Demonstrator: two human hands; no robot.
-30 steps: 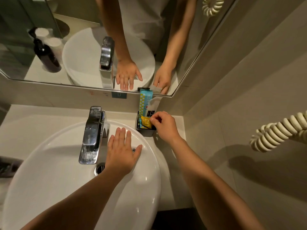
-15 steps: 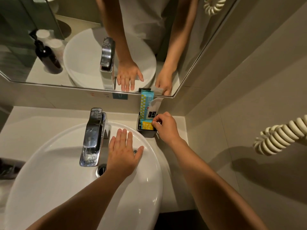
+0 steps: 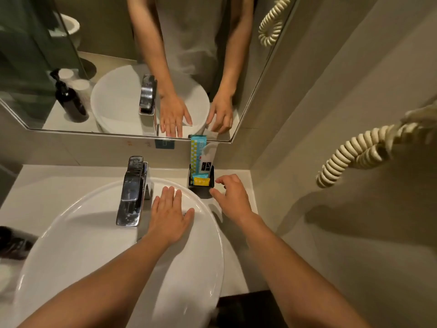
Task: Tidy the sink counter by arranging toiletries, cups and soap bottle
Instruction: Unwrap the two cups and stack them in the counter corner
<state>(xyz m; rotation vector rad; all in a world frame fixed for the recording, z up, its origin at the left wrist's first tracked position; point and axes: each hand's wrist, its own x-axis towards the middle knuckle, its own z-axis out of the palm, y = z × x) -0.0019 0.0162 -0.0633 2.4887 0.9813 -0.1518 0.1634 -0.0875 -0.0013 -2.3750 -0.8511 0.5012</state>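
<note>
A small black holder [image 3: 211, 183] stands on the counter at the back right of the basin. In it are a tall blue-and-yellow packet [image 3: 196, 152], a white sachet [image 3: 207, 159] and a yellow packet [image 3: 201, 181]. My right hand [image 3: 233, 197] hovers just right of the holder, fingers apart and empty. My left hand [image 3: 169, 214] lies flat on the rim of the white basin [image 3: 82, 233], holding nothing. The dark soap bottle [image 3: 68, 98] and two white cups [image 3: 79, 87] show only as reflections in the mirror.
A chrome tap [image 3: 131, 192] stands at the back of the basin. The mirror [image 3: 113, 43] runs along the back wall. A cream coiled cord [image 3: 354, 152] hangs at the right wall. A dark object [image 3: 14, 242] lies at the left edge of the counter.
My right hand has let go of the yellow packet in the holder and drawn back to the right, fingers spreading. My left hand has stayed on the basin rim.
</note>
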